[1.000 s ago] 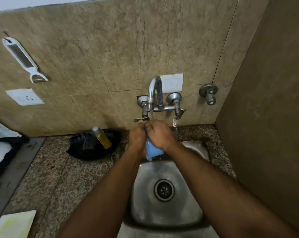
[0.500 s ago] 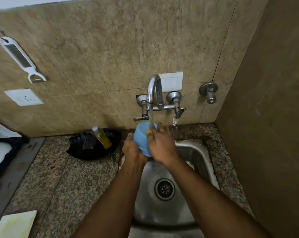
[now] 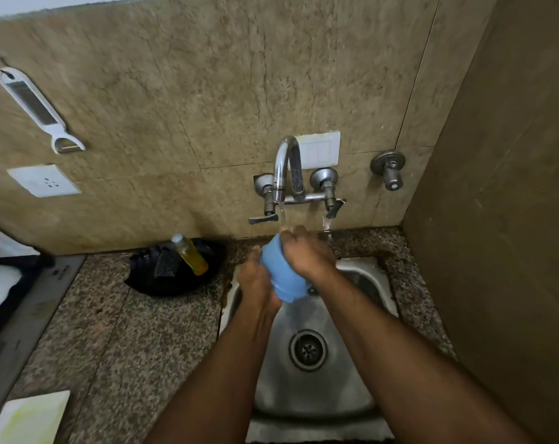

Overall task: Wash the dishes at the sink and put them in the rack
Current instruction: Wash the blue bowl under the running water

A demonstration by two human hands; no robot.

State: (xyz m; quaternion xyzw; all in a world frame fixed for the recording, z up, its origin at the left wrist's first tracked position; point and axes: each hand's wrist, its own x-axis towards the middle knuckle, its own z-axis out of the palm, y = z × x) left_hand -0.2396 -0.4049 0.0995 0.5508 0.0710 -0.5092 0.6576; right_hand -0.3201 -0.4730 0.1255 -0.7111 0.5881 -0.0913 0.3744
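While water runs, blue cup (image 3: 279, 270) gripped between left hand (image 3: 255, 278), right hand (image 3: 305, 253).

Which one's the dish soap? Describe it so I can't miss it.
Start at the steel sink and look left along the granite counter to the black tray against the wall. The soap bottle lies tilted in it, the only yellow, clear thing beside a dark sponge.

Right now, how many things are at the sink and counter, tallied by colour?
Blue: 1, the cup held under the tap
Yellow: 1, the soap bottle
Black: 1, the tray under the bottle
White: 1, the board at the counter's near edge
Total: 4
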